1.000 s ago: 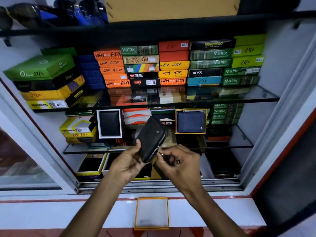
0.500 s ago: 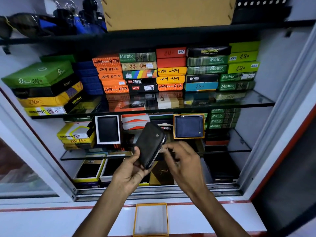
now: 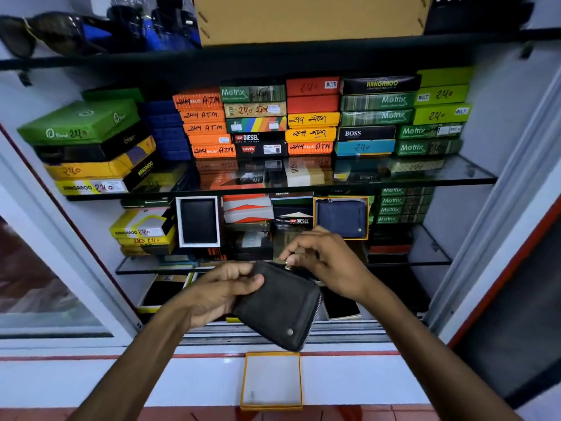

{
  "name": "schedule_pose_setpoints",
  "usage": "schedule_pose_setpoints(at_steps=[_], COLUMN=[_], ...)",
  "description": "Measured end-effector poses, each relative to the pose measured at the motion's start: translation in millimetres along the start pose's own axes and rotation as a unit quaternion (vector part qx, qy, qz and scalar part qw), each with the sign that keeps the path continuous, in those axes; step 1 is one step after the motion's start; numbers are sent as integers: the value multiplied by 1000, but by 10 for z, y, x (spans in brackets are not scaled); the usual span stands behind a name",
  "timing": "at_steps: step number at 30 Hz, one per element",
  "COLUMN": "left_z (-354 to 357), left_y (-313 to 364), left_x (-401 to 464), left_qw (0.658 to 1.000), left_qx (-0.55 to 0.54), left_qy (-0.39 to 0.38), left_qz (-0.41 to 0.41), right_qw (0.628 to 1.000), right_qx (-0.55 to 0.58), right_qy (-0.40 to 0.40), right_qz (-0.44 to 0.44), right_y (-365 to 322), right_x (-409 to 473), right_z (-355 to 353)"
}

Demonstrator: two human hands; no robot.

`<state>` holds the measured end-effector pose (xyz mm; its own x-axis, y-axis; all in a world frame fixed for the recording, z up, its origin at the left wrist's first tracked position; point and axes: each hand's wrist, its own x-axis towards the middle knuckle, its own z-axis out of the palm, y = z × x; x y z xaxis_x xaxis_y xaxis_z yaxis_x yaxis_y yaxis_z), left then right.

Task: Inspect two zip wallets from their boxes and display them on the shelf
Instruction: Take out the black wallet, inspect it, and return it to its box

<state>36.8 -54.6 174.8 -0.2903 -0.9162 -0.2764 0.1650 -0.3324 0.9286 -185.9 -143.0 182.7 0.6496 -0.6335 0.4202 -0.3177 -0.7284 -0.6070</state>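
In front of the shelf (image 3: 425, 262), the left hand (image 3: 218, 294) grips the black zip wallet (image 3: 279, 308); right-hand fingers (image 3: 299, 253) pinch its zipper pull (image 3: 287, 265). Brace the wallet firmly, pulling along the track.

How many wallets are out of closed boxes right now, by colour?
Black, in hand: 1, the black zip wallet held by the left hand, right hand at its zip.
Black, displayed in white box: 1
Blue, displayed in yellow box: 1
Total: 3
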Motion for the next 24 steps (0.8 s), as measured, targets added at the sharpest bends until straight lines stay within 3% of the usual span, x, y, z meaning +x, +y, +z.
schedule_pose_setpoints(at_steps=[3,5,8,10,13,16,19,24], left_z=[182,260,284,240,215,217,170,126], left_y=[15,-9,-6,2,5,-19,-66,-308], left_x=[53,70,31,11,-1,-26,-99,-206], left_qw=[999,999,993,984,976,977,959,873], left_qx=[24,-2,-62,-91,-94,-31,77,265], left_qy=[3,34,104,154,197,199,191,167], left_qz=[-25,-25,-15,-11,9,72,193,373], right_qw=[998,983,915,866,838,869,919,980], right_qx=[50,165,315,368,426,418,348,173], right_qy=[-32,-23,53,38,-32,-29,16,94], right_qz=[14,78,246,337,339,263,183,17], right_y=[23,64,207,305,307,250,248,254], right_x=[138,133,-30,-179,-321,-373,-427,-589], right_z=[92,89,55,34,-8,-15,-24,81])
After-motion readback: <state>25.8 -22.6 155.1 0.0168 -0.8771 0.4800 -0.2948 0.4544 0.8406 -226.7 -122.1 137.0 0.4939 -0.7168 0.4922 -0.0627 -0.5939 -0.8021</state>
